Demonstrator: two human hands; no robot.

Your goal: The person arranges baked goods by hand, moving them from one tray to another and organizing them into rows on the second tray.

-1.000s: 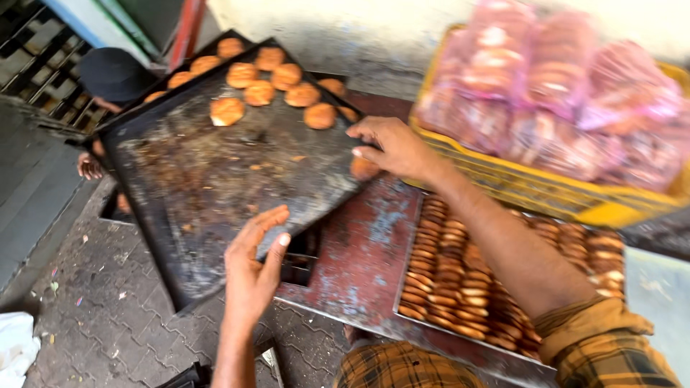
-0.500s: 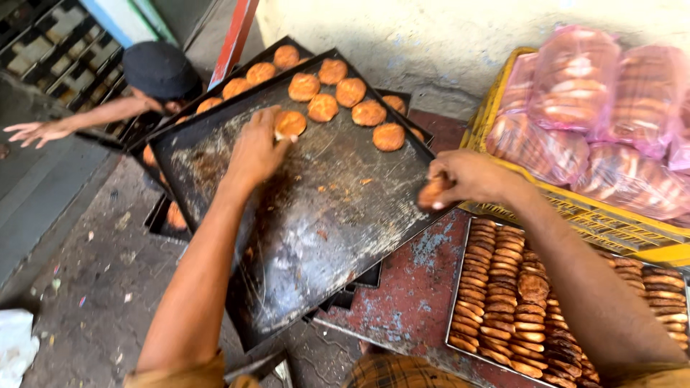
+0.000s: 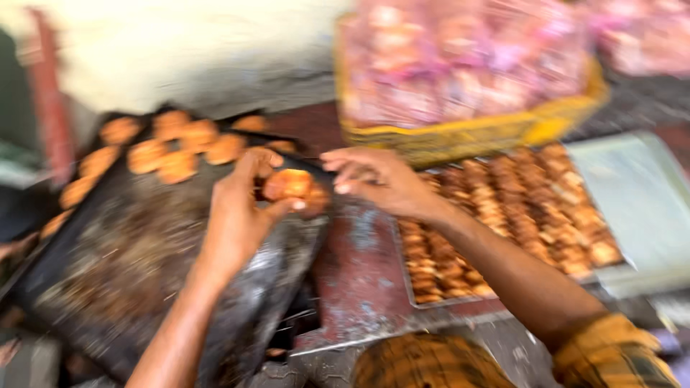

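— What lay nearest the camera?

— A plaid-clothed lap at the bottom edge, and both forearms reaching away from it. The right sleeve (image 3: 611, 352) was yellow-brown plaid. Under the arms ran the worn red table (image 3: 359, 280).

— And the left hand?

— The left hand (image 3: 241, 208) was curled over the dark baking tray (image 3: 144, 273), thumb and fingertips pinched round a golden round biscuit (image 3: 287, 184). It gripped that biscuit at the tray's right edge, just above the greasy, crumb-strewn metal.

— The right hand?

— The right hand (image 3: 381, 179) hovered just right of the biscuit, fingers loosely spread and pointing towards it. The frame was badly smeared, so I couldn't tell whether its fingertips touched the biscuit or held anything; it looked open.

— What sat beside that arm?

— A second, shallower tray (image 3: 596, 280), packed with rows of smaller brown biscuits (image 3: 503, 215) standing on edge, lay to the right of the arm.

— Farther back?

— On the far end of the dark tray, a cluster of loose round biscuits (image 3: 172, 147). Behind the right hand stood a yellow crate (image 3: 489, 133) heaped with pinkish plastic bags (image 3: 460, 57) of baked goods, and beyond it a pale wall (image 3: 180, 50).
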